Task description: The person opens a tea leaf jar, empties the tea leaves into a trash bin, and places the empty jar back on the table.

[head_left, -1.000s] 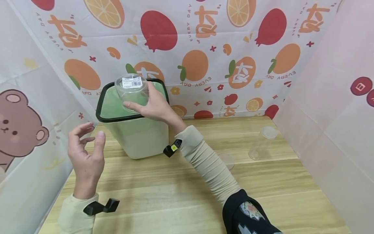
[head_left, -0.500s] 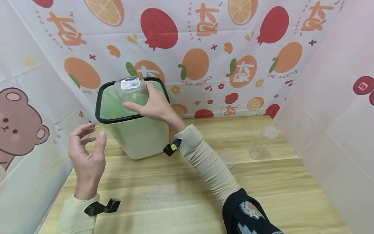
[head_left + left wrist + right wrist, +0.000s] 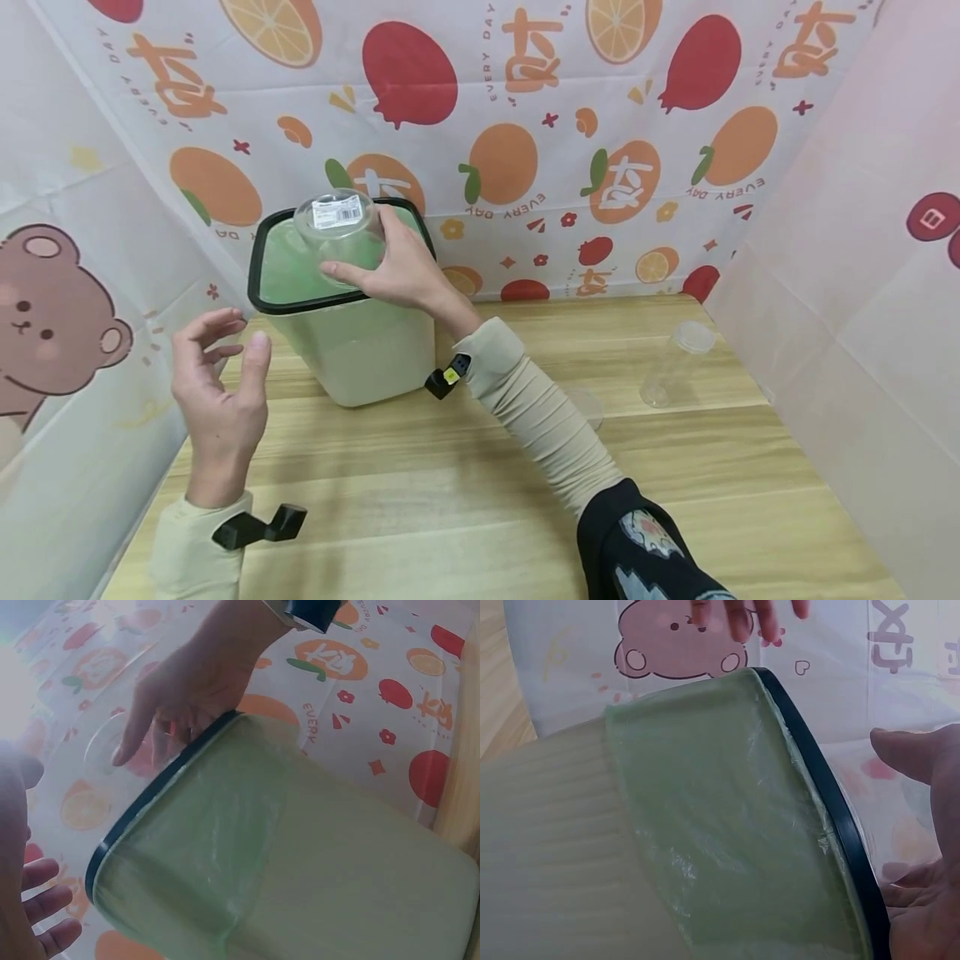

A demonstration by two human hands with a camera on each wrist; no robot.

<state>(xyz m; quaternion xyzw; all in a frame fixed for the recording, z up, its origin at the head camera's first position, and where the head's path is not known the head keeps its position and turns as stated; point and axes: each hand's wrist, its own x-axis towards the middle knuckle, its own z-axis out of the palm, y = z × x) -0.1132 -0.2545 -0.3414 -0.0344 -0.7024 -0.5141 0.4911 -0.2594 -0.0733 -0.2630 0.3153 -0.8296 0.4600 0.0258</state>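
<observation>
My right hand (image 3: 405,267) grips a clear plastic jar (image 3: 337,229) over the mouth of a pale green bin (image 3: 367,358). The jar is upside down, with a white barcode label on its upturned base. Thumb and fingers lie on opposite sides of it; its mouth is hidden. A green liner bag (image 3: 712,795) is folded over the bin's wall beneath a dark rim (image 3: 821,787). To the left of the bin, my left hand (image 3: 221,400) hovers with loosely bent fingers, holding nothing.
A tall clear jar (image 3: 675,367) stands at the right of the wooden table (image 3: 450,517). A clear round disc (image 3: 587,408) lies by the right forearm, partly hidden. Fruit-printed cloth (image 3: 555,150) hangs close behind the bin.
The jar's labelled base dips slightly and then rises again, while the right hand stays over the bin. My left hand barely moves.
</observation>
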